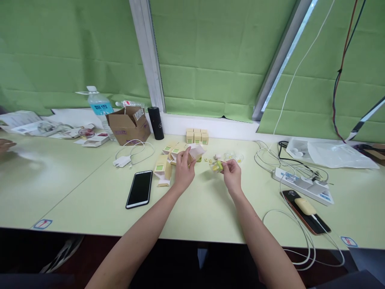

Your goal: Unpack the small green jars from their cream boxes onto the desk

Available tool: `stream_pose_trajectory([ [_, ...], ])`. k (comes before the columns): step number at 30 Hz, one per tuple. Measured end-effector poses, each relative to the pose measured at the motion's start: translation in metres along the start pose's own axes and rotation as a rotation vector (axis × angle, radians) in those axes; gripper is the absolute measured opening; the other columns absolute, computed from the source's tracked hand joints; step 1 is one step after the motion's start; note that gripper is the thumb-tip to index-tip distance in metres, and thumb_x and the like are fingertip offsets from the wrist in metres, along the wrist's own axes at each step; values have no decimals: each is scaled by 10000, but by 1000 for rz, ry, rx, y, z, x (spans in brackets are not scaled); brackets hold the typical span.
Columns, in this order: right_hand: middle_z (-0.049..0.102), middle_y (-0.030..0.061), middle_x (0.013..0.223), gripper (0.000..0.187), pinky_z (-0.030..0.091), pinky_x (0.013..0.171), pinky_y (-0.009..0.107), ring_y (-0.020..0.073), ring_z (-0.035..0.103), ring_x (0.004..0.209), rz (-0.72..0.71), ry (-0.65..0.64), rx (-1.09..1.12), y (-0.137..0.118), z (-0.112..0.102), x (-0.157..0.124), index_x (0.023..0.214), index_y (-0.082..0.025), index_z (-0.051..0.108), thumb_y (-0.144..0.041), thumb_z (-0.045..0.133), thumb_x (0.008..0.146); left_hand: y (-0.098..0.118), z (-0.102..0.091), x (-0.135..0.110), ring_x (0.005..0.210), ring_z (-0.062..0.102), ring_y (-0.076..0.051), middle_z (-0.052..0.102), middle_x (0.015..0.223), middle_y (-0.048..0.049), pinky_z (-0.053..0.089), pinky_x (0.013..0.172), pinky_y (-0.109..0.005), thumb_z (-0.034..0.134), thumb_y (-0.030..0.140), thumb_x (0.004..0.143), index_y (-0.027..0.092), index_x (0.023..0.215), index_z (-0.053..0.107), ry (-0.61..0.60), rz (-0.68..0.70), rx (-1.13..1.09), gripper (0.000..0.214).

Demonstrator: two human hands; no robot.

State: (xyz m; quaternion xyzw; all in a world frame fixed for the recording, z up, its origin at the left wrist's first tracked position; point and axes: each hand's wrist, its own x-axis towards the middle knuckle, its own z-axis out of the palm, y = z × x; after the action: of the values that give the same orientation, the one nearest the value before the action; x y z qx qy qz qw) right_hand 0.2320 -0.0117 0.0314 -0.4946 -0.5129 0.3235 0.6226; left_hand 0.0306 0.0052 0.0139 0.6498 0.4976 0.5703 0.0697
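Note:
My left hand grips a small open cream carton, its flap raised, above the pale green table. My right hand pinches a small clear packet with a yellow-green item just right of the carton. More small cartons lie loose to the left of my left hand. A row of three closed cartons stands behind, near the window sill. Several tiny clear packets lie beyond my right hand.
A black phone lies left of my hands, a white charger beyond it. Brown cardboard box, black cylinder and water bottle stand at the back. A power strip, cables and a second phone sit right. Another person's hand shows far left.

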Motion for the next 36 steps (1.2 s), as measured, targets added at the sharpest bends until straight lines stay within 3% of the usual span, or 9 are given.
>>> stream_pose_trajectory([
  [5, 684, 13, 756, 106, 456, 631, 315, 206, 621, 664, -206, -220, -529, 6, 4, -8, 825, -262, 530, -317, 512, 913, -2, 6, 5, 1221, 593, -263, 571, 1336, -151, 599, 884, -362, 648, 463, 950, 256, 1512, 440, 11, -213, -405, 634],
  [9, 698, 9, 754, 62, 479, 646, 313, 207, 656, 684, -206, -311, -631, 10, 5, -11, 832, -262, 556, -263, 549, 894, 1, 7, 9, 998, 685, -213, 675, 1072, -86, 611, 847, -348, 712, 542, 895, 225, 1444, 475, -6, -364, -622, 677],
  [11, 734, 26, 850, 28, 527, 703, 351, 226, 692, 765, -199, -280, -598, 9, 5, -11, 892, -266, 594, -293, 595, 887, 4, 6, 10, 936, 705, -209, 694, 1018, -65, 631, 778, -346, 724, 575, 875, 228, 1401, 489, -38, -459, -776, 672],
  [16, 747, 87, 1116, 218, 592, 843, 425, 252, 696, 1025, -260, -127, -276, -4, 3, -10, 1055, -254, 649, -423, 614, 922, 14, 4, 9, 830, 723, -187, 731, 1095, -91, 621, 622, -294, 729, 596, 869, 201, 1198, 589, -151, -590, -1111, 533],
  [20, 752, 111, 1186, 371, 574, 911, 424, 264, 686, 1133, -223, -205, -36, -11, 4, -8, 1160, -234, 662, -529, 607, 943, 24, 2, 7, 740, 737, -202, 765, 1030, -127, 601, 579, -296, 683, 594, 910, 171, 1194, 593, -322, -641, -1239, 518],
  [24, 753, 97, 1214, 492, 564, 905, 434, 292, 674, 1133, -165, -315, 4, -10, 5, -6, 1183, -252, 710, -651, 600, 917, 34, 2, 2, 753, 755, -226, 763, 997, -106, 614, 590, -320, 658, 604, 926, 181, 1201, 574, -432, -625, -1240, 512],
  [31, 766, 69, 970, 586, 556, 783, 407, 256, 688, 825, 14, -423, 108, -19, 4, -8, 1108, -227, 751, -731, 679, 816, 38, 4, -2, 687, 746, -222, 715, 962, -46, 578, 498, -309, 712, 685, 837, 216, 1122, 472, -472, -598, -1178, 599],
  [36, 780, 67, 1046, 548, 566, 835, 398, 261, 710, 902, 74, -443, 247, -26, 3, -8, 1044, -235, 735, -693, 769, 744, 38, 5, -3, 764, 737, -216, 703, 969, -28, 596, 575, -332, 655, 719, 857, 247, 1101, 429, -444, -538, -1089, 577],
])
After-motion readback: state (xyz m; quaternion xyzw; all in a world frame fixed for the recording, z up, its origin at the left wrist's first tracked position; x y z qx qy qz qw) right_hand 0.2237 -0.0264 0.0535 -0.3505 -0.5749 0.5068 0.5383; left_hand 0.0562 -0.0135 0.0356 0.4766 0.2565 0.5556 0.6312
